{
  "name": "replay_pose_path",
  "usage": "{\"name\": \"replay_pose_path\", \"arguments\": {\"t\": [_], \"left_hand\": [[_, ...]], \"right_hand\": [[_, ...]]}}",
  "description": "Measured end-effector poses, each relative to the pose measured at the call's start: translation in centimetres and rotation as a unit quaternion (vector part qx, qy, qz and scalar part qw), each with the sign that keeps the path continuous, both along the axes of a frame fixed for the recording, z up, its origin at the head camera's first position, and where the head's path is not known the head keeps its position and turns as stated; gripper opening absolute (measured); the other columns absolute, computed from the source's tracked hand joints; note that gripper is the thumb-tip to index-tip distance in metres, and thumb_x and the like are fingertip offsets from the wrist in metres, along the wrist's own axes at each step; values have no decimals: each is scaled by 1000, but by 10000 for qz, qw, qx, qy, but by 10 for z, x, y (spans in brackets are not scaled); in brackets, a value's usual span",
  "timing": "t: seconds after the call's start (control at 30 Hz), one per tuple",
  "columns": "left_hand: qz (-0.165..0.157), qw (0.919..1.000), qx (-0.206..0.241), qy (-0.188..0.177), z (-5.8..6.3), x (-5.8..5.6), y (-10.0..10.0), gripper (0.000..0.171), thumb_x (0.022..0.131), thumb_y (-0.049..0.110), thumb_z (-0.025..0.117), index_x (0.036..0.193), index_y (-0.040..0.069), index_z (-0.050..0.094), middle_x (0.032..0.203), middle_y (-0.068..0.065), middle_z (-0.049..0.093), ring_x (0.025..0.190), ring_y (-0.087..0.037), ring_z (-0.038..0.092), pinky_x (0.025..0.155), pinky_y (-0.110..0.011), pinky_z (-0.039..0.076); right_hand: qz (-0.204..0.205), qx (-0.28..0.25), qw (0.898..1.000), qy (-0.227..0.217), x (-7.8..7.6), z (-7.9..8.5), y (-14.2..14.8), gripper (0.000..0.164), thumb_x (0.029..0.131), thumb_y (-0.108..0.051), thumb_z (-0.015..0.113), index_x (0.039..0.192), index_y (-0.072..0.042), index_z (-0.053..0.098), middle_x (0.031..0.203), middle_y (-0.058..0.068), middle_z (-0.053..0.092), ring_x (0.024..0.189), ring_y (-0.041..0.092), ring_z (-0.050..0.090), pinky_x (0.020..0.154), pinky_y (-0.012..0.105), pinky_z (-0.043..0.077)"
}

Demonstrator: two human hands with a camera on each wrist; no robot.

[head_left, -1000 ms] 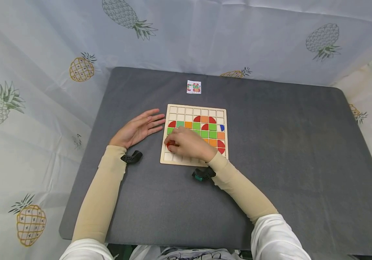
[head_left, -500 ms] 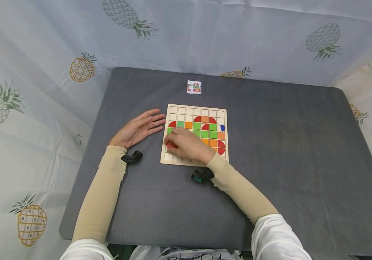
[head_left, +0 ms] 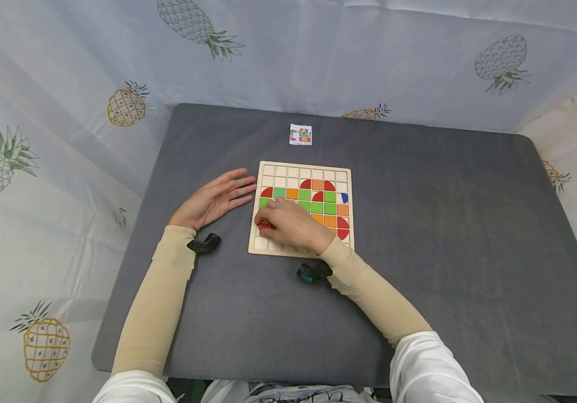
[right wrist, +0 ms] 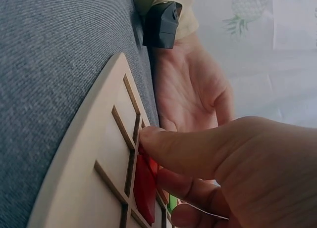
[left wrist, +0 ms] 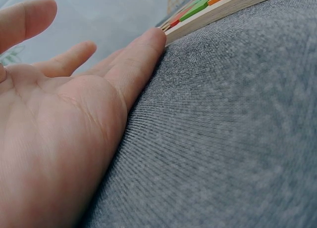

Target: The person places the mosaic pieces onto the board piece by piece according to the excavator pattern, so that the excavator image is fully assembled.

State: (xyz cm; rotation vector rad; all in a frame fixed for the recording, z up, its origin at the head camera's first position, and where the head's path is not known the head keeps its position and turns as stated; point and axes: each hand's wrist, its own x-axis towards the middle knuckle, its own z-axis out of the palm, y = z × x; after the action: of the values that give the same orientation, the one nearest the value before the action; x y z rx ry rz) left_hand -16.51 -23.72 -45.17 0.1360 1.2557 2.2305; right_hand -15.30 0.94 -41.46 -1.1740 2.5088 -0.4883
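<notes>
A light wooden grid board (head_left: 268, 251) lies on the grey table, with red, green and orange pieces in many of its cells. Over its lower left part, my right hand (head_left: 295, 226) pinches a small red piece (head_left: 264, 226) between thumb and fingers. Seen from the right wrist, the thumb is at the grid's edge cells, and another red piece (right wrist: 144, 191) sits in a cell just below it. My left hand (head_left: 212, 201) rests on the table at the board's left side, fingers extended. In the left wrist view its little finger reaches the board's edge.
A small printed card (head_left: 300, 135) with a coloured grid pattern lies behind the board. One blue piece (head_left: 345, 198) sits in the right-hand column. Pineapple-printed curtains (head_left: 318, 61) hang along the table's back and sides.
The red piece, tilted up under my right fingers a second ago, now lies flatter against the board. My right hand has shifted very slightly left. My left hand stays still.
</notes>
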Motion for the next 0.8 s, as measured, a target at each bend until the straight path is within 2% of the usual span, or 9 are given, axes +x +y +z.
{"name": "replay_pose_path", "arguments": {"t": [0.2,0.43,0.63,0.8], "left_hand": [[19,10000,57,-19,0,0,0,65,109,20,45,164,9,10,170,-18,15,158,-35,19,121,-39,37],[-10,10000,-25,22,0,0,0,66,110,22,45,164,9,9,170,-18,13,158,-35,17,121,-38,37],[35,10000,4,-46,1,0,1,68,108,22,48,164,10,10,170,-17,15,158,-34,18,119,-36,40],[10,10000,56,-13,0,0,1,69,108,22,48,164,9,9,170,-18,14,158,-34,18,116,-34,43]], "right_hand": [[-32,-85,10000,-30,-3,2,3,21,98,-26,67,115,-17,74,104,-2,68,93,16,55,82,30,48],[-461,-323,9983,-147,-13,10,20,20,99,-17,61,115,-15,73,106,-1,68,93,16,57,81,31,50],[-370,61,9975,-605,-16,12,28,24,91,-16,69,115,-16,73,100,-2,64,95,18,53,79,30,47],[-240,264,9981,-493,-14,9,27,29,88,-17,73,117,-17,72,95,-1,61,92,20,49,76,29,43]]}}
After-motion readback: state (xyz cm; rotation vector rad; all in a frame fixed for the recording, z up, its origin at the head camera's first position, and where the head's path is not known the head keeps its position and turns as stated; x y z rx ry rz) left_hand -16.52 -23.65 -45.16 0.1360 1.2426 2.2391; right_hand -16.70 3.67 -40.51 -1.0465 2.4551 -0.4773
